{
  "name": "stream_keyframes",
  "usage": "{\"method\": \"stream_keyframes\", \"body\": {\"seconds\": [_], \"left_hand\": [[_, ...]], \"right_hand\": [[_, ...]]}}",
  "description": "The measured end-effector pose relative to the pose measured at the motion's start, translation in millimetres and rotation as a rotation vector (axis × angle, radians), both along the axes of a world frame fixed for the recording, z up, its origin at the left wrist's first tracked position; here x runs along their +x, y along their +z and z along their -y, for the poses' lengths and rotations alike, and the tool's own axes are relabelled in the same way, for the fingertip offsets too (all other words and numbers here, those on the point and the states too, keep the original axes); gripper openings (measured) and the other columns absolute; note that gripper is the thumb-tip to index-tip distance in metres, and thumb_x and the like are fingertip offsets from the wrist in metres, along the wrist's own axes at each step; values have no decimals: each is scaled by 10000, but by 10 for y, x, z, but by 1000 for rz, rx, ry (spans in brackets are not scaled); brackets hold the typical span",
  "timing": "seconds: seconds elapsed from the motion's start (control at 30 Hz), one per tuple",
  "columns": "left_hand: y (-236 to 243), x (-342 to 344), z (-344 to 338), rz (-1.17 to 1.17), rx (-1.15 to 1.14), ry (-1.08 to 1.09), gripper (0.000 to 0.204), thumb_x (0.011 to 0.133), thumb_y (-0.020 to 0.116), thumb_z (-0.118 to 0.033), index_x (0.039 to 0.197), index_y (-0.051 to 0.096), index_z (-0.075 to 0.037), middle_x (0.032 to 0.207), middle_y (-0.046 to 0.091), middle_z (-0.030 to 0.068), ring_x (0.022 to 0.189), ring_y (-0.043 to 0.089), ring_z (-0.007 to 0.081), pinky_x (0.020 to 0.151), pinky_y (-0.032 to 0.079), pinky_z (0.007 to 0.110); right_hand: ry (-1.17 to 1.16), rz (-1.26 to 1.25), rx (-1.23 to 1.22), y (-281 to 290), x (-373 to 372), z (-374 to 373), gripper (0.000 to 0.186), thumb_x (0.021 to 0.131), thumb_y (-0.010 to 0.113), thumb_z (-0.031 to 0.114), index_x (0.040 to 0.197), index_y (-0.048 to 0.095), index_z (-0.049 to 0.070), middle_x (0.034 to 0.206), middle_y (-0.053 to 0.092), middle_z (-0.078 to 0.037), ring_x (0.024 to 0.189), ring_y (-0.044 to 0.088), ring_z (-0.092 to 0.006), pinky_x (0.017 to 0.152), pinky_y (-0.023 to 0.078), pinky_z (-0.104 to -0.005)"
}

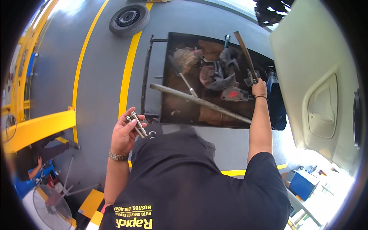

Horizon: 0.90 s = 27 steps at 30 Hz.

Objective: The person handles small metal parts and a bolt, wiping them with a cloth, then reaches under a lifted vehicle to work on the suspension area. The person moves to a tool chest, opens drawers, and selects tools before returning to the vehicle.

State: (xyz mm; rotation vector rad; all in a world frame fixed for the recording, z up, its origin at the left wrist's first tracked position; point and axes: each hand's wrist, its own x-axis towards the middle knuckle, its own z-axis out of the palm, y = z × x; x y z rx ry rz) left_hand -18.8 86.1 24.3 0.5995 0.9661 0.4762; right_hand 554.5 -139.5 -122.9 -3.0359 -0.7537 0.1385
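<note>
The tool cart tray is crowded: a long metal bar lies slantwise across it from the left rim to the lower right, fencing off the near strip from the rest. Behind the bar, a heap of dark rags, a screwdriver and a red-marked power tool fill the middle, leaving bare tray only along the left side and front left corner. The right hand sits at the tray's right edge, hemmed by a wooden-handled tool and the open car door just beside it. The grey floor left of the cart lies open up to the tyre.
</note>
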Motion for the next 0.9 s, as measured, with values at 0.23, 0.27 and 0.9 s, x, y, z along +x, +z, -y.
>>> {"method": "stream_keyframes", "body": {"seconds": [0.23,0.27,0.9], "left_hand": [[-116,-800,-446,17,-14,18,464,999,599,-44,1442,466,-22,1117,698,150,842,703,170,663,564,264],[-162,-853,-630,34,22,-13,474,992,617,-50,1441,468,-21,1102,700,139,825,694,153,656,550,254],[88,-2335,-2503,-15,87,-289,102,960,607,-9,1059,588,-14,742,616,67,569,535,101,497,414,227]], "right_hand": [[211,-120,611,674,-2138,-961,313,908,693,133,1197,659,18,1025,681,-120,959,667,-264,886,527,-375],[219,-421,700,762,-2596,-1293,317,932,674,121,1230,649,15,1001,674,-84,940,652,-205,869,521,-334],[560,-1333,840,1698,-5817,-3745,225,993,687,197,1107,640,8,904,687,-53,797,611,-113,732,520,-286]]}}
